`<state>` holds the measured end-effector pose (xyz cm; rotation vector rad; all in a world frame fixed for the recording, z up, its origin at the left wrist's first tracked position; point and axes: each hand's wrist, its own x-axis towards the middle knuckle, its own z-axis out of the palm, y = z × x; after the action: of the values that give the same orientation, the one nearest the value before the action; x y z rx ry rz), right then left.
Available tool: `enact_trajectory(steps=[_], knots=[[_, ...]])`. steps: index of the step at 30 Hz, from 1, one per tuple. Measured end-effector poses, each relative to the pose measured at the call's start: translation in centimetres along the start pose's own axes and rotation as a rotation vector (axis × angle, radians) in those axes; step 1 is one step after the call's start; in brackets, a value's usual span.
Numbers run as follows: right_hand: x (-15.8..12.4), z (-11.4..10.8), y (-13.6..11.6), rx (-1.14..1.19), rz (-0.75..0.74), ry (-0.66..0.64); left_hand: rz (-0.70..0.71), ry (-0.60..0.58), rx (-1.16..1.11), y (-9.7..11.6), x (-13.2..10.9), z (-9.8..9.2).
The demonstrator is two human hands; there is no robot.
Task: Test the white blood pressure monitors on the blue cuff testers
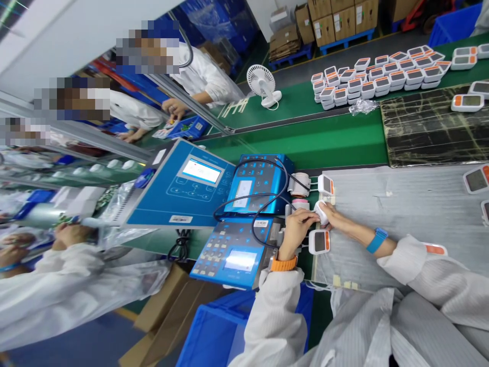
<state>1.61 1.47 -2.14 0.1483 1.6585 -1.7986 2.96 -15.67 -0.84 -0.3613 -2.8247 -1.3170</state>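
**A:** ok so what are the hands actually doing here?

**B:** both are on 1 small white device (320, 210). The left hand (297, 228), the one with the orange wristband, has its fingers curled shut on one end. The right hand (333, 213), blue wristband, is closed round the other end.

**A:** and where is it?

**B:** right at the left edge of the pale mat (401, 214) on the bench. It sits between 2 similar units with orange trim: a far unit (326, 184) and a near unit (319, 241), which is just beside the left hand.

**A:** the blue boxes?

**B:** 2 of them just off that mat edge, the far tester (260, 183) and the near tester (235, 252), with a black cable (267, 199) looping over both. There's a bigger console (183, 186) past them. Along the bench's far edge you've got the green belt (324, 140), then a batch of units (382, 74) and a white fan (263, 85).
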Motion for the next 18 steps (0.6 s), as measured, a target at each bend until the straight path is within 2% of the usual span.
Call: enact_trajectory(steps=[6, 11, 18], knots=[[-0.3, 0.2, -0.1, -0.083, -0.010, 0.012, -0.002, -0.011, -0.004, 0.1, 0.0, -0.2], [0.2, 0.8, 0.6, -0.097, -0.079, 0.025, 0.003, -0.057, 0.030, -0.3, 0.2, -0.7], [1.0, 1.7, 1.4, -0.079, -0.030, 0.097, 0.004, -0.071, -0.018, -1.1, 0.5, -1.1]])
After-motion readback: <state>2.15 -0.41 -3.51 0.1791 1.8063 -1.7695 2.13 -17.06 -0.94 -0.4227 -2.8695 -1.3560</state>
